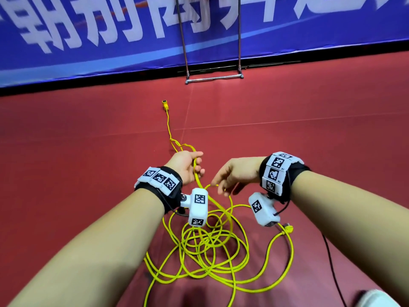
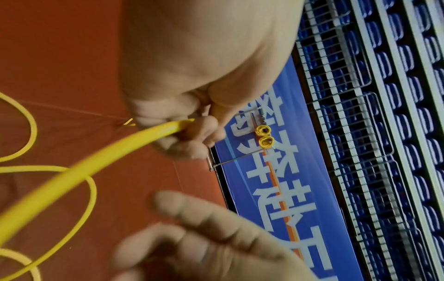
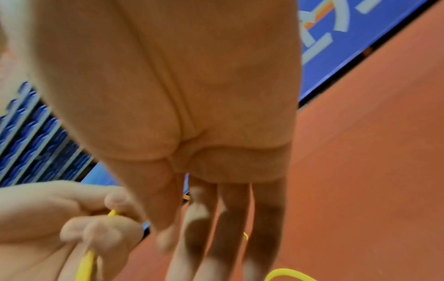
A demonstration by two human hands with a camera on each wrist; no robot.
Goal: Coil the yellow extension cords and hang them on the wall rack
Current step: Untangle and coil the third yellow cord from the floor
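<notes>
A yellow extension cord lies in a loose tangle on the red floor below my hands. Its socket end rests farther out toward the wall, and its plug lies at the right. My left hand grips one strand of the cord between curled fingers. My right hand hovers just right of that strand with fingers straight and relaxed, holding nothing. The metal rack stands against the wall, with two coiled yellow cords hanging on it.
A blue banner with white lettering runs along the wall behind the rack. A thin black cable crosses the floor at the right, and a white shoe shows at the bottom right. Red floor spreads between me and the wall.
</notes>
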